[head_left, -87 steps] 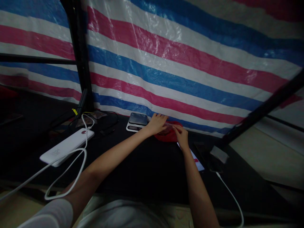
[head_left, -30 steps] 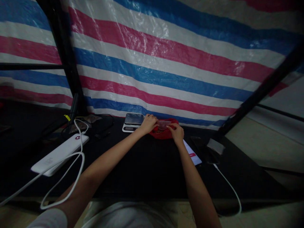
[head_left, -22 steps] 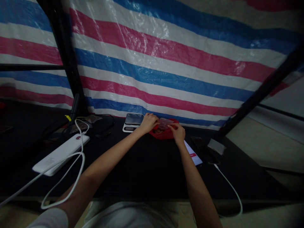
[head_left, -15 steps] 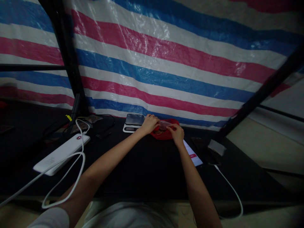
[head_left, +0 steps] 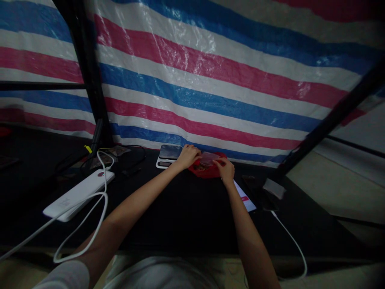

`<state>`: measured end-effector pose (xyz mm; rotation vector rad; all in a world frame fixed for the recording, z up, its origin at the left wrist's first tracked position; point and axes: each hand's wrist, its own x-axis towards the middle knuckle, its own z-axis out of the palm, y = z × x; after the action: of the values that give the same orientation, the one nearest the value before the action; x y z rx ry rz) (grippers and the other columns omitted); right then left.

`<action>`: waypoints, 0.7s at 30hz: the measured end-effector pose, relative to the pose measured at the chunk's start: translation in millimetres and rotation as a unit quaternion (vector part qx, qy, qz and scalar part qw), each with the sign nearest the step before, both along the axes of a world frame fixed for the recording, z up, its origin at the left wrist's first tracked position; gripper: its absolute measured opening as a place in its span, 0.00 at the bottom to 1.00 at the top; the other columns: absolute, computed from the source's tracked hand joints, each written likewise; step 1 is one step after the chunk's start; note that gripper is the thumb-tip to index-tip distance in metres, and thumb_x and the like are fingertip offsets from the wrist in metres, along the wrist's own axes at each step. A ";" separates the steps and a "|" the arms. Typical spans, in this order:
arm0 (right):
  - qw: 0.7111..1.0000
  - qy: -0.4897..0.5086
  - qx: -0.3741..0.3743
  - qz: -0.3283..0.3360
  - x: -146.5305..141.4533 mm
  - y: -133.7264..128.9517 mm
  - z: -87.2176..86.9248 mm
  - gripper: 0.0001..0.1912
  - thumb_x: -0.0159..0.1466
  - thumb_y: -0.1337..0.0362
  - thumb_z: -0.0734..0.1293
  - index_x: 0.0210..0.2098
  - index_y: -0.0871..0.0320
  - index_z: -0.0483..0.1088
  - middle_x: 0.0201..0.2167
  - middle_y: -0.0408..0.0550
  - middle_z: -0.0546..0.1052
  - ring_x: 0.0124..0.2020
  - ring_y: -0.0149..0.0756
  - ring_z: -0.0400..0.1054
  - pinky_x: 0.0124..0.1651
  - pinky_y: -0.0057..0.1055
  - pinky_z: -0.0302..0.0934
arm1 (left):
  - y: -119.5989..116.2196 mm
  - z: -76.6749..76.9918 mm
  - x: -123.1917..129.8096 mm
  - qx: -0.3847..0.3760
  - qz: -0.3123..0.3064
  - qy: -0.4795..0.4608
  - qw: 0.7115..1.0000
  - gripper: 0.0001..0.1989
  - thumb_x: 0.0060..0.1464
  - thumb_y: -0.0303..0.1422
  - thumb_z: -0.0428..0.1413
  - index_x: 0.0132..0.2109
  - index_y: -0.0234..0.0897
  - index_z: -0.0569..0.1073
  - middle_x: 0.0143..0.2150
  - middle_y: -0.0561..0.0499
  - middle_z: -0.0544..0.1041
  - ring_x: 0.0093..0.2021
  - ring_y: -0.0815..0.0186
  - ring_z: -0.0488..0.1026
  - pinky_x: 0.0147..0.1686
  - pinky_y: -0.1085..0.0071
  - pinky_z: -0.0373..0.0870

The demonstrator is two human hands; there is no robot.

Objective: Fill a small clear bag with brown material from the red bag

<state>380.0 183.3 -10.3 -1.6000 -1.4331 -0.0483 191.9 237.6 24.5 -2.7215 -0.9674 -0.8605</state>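
A red bag or shallow container [head_left: 207,173] lies near the back of the black table, with small brownish items inside. Over it is a small clear plastic bag [head_left: 209,158]. My left hand [head_left: 189,156] is at the left side of the clear bag, its fingertips pinched together on the bag's edge. On the right side, my right hand [head_left: 225,168] pinches the other edge between thumb and fingers. A small white scale [head_left: 165,164] with a dark plate stands just left of my left hand.
A white power bank [head_left: 75,196] with a looping white cable lies at the left. Right of my right hand are a lit phone [head_left: 246,199], dark phones and a pale packet [head_left: 274,188]. A striped sheet [head_left: 192,96] hangs behind.
The clear bag appears flatter and more spread out over the red one. My hands have shifted slightly apart, and the view has moved a little.
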 end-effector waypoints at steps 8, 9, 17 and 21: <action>1.000 -0.006 0.002 0.023 1.0 2.2 -4.0 0.16 0.53 0.50 0.63 0.29 0.56 0.73 0.32 0.46 0.75 0.31 0.36 0.66 0.38 0.32 0.57 | 0.1 -1.3 0.5 0.009 -0.010 0.009 1.000 0.08 0.54 0.36 0.51 0.34 0.37 0.71 0.34 0.51 0.74 0.40 0.63 0.65 0.38 0.67 0.51; 1.000 0.000 0.007 0.012 2.2 2.7 -4.7 0.16 0.53 0.50 0.64 0.29 0.56 0.73 0.33 0.46 0.75 0.31 0.36 0.66 0.38 0.32 0.57 | 0.1 -1.3 0.0 0.005 -0.011 0.006 1.000 0.09 0.54 0.37 0.51 0.34 0.37 0.71 0.35 0.51 0.74 0.40 0.63 0.65 0.39 0.67 0.51; 0.996 -0.019 0.024 0.082 2.4 8.1 -12.0 0.16 0.53 0.51 0.64 0.31 0.57 0.72 0.34 0.47 0.74 0.36 0.38 0.67 0.42 0.33 0.58 | -3.6 -0.4 0.8 -0.004 -0.018 -0.013 1.000 0.12 0.55 0.37 0.50 0.42 0.36 0.71 0.40 0.49 0.73 0.42 0.63 0.64 0.41 0.67 0.52; 0.995 -0.003 0.048 0.089 -1.1 10.5 -14.6 0.17 0.53 0.53 0.64 0.36 0.58 0.71 0.37 0.49 0.73 0.39 0.38 0.66 0.44 0.35 0.58 | -4.7 -1.5 3.4 -0.003 -0.020 -0.002 1.000 0.09 0.54 0.36 0.51 0.35 0.36 0.73 0.36 0.49 0.74 0.40 0.63 0.64 0.40 0.66 0.51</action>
<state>378.9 193.8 -24.8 -1.3901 -1.5493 -0.0164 195.2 232.9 23.0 -2.7549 -0.9205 -0.8719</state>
